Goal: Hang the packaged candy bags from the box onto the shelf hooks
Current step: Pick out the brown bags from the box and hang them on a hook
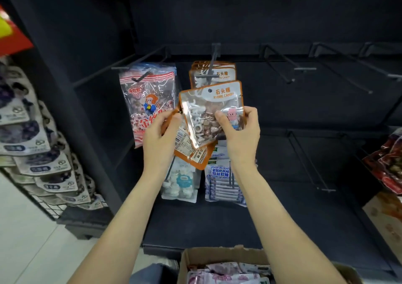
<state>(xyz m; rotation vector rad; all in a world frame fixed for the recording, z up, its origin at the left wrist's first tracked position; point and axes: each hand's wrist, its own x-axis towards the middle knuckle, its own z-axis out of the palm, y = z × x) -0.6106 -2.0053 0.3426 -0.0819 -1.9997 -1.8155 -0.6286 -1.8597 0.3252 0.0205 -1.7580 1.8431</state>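
Held bag (212,109): I read "STONE CANDY", orange border, centre, just near of its hook (214,66).
Left hand (159,135): fingers pinch more orange bags.
Right hand (241,135): thumb and fingers grip held bag.
Box (221,255): near edge, pink packets.

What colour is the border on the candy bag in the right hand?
Orange, around a clear front, on the candy bag in the right hand; head view.

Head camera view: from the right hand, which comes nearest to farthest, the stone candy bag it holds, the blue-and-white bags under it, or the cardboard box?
1. Stone candy bag: gripped in the right hand itself, centre.
2. Blue-and-white bags: hanging just below that hand, on the lower row.
3. Cardboard box: bottom edge of the view, by the person's body.
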